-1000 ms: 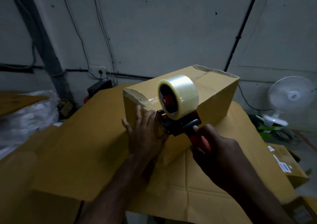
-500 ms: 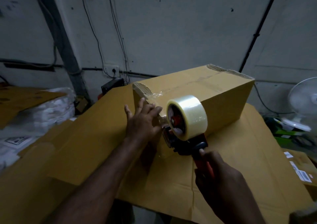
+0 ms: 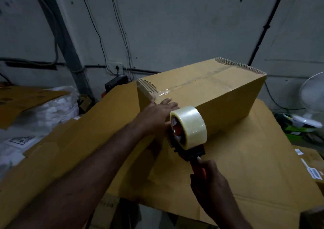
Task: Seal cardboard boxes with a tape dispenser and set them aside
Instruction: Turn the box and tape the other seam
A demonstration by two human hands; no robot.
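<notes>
Left hand (image 3: 156,113) flat on the cardboard box (image 3: 219,95); right hand (image 3: 210,181) clamped on tape dispenser (image 3: 187,134), box's long axis toward one o'clock.

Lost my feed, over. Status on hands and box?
Left hand flat on cardboard box end. Right hand grips tape dispenser. Nothing blocking.

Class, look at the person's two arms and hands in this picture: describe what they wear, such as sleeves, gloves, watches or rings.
Both are bare. The left hand has no glove, and its forearm shows no sleeve, watch or band up to the frame's edge. The right hand is likewise ungloved, with a bare forearm. No rings show on the fingers in view, though the dim light and some blur leave small details uncertain.
</notes>
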